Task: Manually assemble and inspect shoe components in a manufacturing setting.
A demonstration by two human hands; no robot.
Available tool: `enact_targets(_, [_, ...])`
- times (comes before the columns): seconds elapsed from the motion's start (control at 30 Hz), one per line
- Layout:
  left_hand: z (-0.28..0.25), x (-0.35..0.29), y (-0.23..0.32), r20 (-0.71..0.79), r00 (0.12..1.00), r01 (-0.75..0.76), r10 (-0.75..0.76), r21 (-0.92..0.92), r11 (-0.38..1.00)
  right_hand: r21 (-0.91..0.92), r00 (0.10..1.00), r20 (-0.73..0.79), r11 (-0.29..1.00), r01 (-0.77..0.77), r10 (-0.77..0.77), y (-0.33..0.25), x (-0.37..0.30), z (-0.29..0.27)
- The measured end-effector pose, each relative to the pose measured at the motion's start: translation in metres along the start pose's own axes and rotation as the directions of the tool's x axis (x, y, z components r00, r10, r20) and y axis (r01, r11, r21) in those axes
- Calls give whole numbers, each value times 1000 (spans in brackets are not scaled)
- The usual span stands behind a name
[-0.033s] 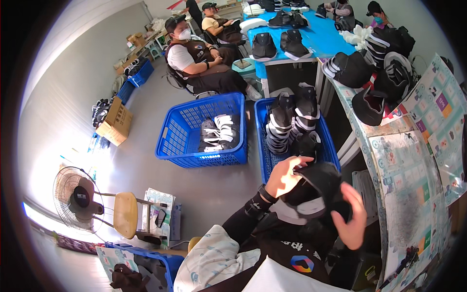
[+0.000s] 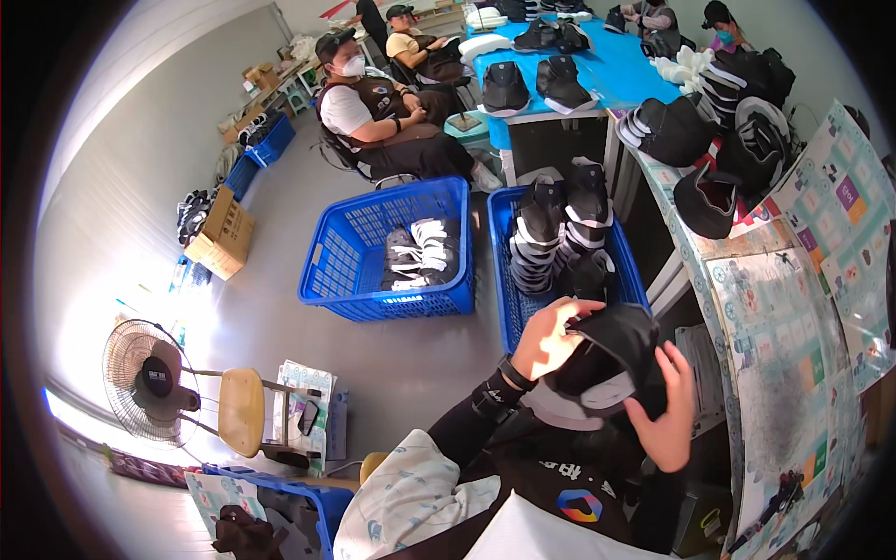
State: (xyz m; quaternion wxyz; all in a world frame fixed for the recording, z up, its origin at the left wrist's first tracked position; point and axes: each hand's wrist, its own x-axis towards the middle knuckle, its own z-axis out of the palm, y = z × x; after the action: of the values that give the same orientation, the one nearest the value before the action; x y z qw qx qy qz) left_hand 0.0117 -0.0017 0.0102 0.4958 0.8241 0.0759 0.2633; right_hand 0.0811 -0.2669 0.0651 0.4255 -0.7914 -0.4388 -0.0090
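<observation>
A black cap (image 2: 623, 338) with a pale lining or insert showing at its opening is held in front of my body. My left hand (image 2: 546, 342) pinches its left edge between thumb and fingers. At the right side of the cap, my right hand (image 2: 666, 415) rests with bent fingers along the edge and the thumb near the pale part. Just beyond the cap stands a blue crate (image 2: 505, 317) with stacked black caps (image 2: 537, 224) whose pale edges show in layers.
Left of it, another blue crate (image 2: 322, 252) holds several black-and-white caps. A patterned worktable (image 2: 747, 308) with black caps runs along my right. A fan (image 2: 154, 376) and a wooden stool (image 2: 240, 413) stand at left. A masked person (image 2: 373, 112) sits beyond the crates.
My right hand has moved slightly left and closed in on the cap's side. The cap has tilted a little; my left hand stays nearly in place.
</observation>
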Motion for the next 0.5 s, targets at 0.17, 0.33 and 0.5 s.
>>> enact_targets(0.17, [53,-3,15,39,998,45,-45,11,999,-2,957,-219,981,-194,188,53,-22,22])
enact_targets(0.33, [80,-11,40,233,972,-37,41,-23,999,-87,926,-294,958,-273,237,87,-44,0])
enact_targets(0.5, [104,-18,29,255,960,-128,119,20,992,-129,922,-299,947,-295,247,98,-61,-10])
